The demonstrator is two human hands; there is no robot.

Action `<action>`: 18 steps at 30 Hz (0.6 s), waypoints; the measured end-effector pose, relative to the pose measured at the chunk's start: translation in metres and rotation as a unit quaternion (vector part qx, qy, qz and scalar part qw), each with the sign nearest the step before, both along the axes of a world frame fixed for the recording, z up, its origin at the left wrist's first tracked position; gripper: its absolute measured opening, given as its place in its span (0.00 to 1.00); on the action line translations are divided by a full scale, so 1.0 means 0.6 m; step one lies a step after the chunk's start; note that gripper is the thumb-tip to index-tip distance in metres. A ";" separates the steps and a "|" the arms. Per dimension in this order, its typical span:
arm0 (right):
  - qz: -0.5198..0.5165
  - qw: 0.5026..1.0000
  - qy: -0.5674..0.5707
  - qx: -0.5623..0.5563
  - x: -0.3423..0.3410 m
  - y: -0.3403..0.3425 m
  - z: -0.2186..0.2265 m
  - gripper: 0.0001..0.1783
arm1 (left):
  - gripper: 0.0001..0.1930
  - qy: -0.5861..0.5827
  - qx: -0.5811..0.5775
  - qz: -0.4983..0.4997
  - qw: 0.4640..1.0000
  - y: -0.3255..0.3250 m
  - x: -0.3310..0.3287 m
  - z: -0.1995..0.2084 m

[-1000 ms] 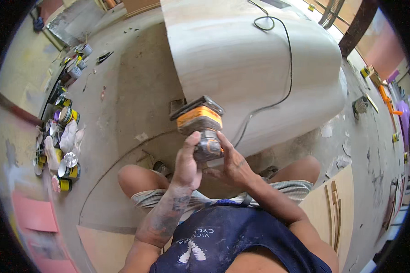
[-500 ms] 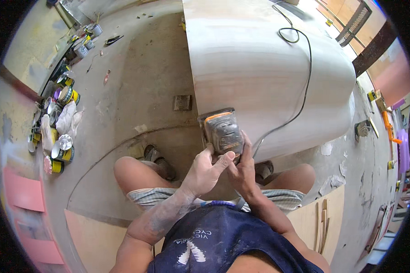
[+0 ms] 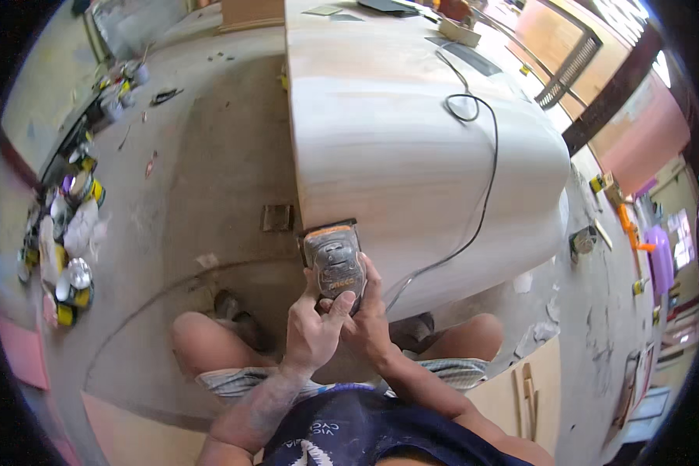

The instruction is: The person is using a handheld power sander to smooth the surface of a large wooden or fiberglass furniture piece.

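Observation:
A dusty black electric sander (image 3: 335,260) with an orange band sits at the near left edge of a large, whitish curved panel (image 3: 412,171). My left hand (image 3: 311,334) is closed round the left side of its grip, with the thumb on top. From the other side, my right hand (image 3: 369,322) wraps the same grip near the back end. The sander's pad edge overlaps the panel's corner; its underside is hidden, so I cannot tell how it touches. A black power cord (image 3: 495,155) runs from behind my right hand and loops over the panel.
Paint cans (image 3: 76,283) and crumpled rags (image 3: 81,227) line the left wall. A dark square block (image 3: 278,218) lies on the floor left of the panel. Thin wood strips (image 3: 530,400) rest on a pale board (image 3: 550,388) at my right. A purple object (image 3: 660,260) stands far right.
The whole view has shifted, showing more of the panel's far end. The sander has moved slightly left against the panel and turned more upright; both hands keep their hold.

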State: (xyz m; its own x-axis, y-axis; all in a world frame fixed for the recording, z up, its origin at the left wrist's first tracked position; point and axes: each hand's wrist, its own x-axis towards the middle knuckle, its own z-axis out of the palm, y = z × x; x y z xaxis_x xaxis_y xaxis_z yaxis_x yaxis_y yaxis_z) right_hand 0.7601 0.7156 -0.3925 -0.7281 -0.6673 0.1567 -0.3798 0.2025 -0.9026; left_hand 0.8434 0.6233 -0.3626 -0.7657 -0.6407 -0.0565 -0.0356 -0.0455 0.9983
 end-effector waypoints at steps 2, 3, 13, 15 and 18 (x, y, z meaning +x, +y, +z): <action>0.009 0.999 0.038 0.008 0.003 0.002 -0.005 0.52 | 0.25 -0.003 -0.024 0.008 1.000 -0.002 0.004 -0.003; 0.002 1.000 0.014 -0.020 0.001 0.005 -0.001 0.52 | 0.26 -0.003 -0.057 -0.005 0.998 -0.002 0.001 -0.010; 0.003 1.000 -0.001 -0.021 -0.007 0.002 0.022 0.44 | 0.32 -0.059 -0.065 -0.009 0.996 0.001 -0.007 -0.011; -0.009 0.996 -0.077 -0.036 -0.003 0.012 0.011 0.44 | 0.35 0.007 -0.048 -0.012 0.999 0.009 -0.007 -0.021; -0.030 0.993 -0.091 -0.065 -0.004 0.005 0.019 0.44 | 0.46 -0.003 -0.029 -0.039 0.999 0.004 -0.014 -0.015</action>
